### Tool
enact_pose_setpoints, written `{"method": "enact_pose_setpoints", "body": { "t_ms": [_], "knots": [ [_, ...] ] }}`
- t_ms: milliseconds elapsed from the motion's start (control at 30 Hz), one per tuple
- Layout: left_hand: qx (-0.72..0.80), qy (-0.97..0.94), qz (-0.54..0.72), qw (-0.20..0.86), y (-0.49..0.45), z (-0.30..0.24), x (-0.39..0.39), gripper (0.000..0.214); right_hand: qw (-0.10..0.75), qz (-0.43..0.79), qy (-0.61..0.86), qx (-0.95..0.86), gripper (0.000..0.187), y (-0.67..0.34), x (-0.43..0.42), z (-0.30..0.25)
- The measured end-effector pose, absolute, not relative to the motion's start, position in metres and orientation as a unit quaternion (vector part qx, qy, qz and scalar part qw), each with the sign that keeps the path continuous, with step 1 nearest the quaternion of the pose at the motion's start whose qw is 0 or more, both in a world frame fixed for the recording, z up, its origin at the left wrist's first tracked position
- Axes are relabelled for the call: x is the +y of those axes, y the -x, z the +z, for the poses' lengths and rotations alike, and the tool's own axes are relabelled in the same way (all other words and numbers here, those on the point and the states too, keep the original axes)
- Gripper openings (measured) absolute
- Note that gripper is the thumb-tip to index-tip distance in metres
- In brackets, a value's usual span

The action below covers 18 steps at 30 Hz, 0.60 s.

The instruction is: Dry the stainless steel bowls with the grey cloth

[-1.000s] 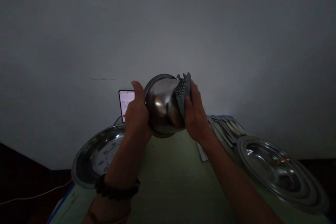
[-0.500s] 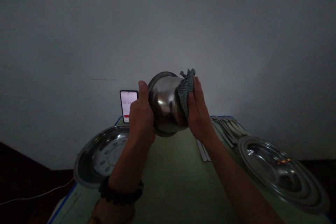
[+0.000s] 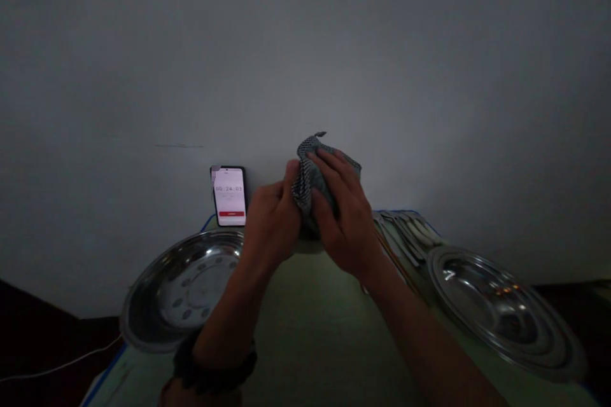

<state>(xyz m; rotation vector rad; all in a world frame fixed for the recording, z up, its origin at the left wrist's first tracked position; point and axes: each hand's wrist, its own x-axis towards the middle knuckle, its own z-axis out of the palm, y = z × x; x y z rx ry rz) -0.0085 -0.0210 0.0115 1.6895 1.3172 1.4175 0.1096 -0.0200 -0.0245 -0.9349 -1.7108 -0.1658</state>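
My left hand (image 3: 272,219) and my right hand (image 3: 341,213) are raised together over the far middle of the table (image 3: 310,331). A grey checked cloth (image 3: 305,175) is bunched between them, and my right hand's fingers press it from the right. The steel bowl they held is almost wholly hidden behind the hands and cloth. My left hand is curled round that hidden bowl, with a dark bead bracelet (image 3: 214,372) on its wrist.
A large steel basin (image 3: 181,286) sits at the table's left edge, and a stack of steel plates (image 3: 501,311) at the right. Several pieces of cutlery (image 3: 405,232) lie behind the plates. A lit phone (image 3: 229,196) leans on the wall. A white cable (image 3: 57,365) trails left.
The hands have come closer together and lower. The cloth has moved from the bowl's right side over its top, and the shiny bowl is now covered from view.
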Motion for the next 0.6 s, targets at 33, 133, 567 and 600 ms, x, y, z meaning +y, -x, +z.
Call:
{"method": "enact_pose_setpoints", "body": {
  "t_ms": [33,133,567,600],
  "knots": [
    [0.493,-0.634,0.528,0.278,0.009,0.013,-0.022,0.056,0.560,-0.061,0.386,-0.730,0.041,-0.114,-0.019,-0.021],
    [0.515,-0.615,0.520,0.292,0.017,0.014,-0.021,0.057,0.592,-0.004,0.357,-0.722,0.037,-0.123,-0.014,-0.019],
    [0.383,-0.208,0.748,0.501,0.018,-0.002,0.015,0.017,0.690,0.092,0.440,-0.567,0.045,-0.097,0.015,-0.068],
    [0.368,-0.218,0.750,0.505,0.017,-0.003,0.015,0.020,0.679,0.047,0.437,-0.588,0.047,-0.091,0.013,-0.071]
  ]
}}
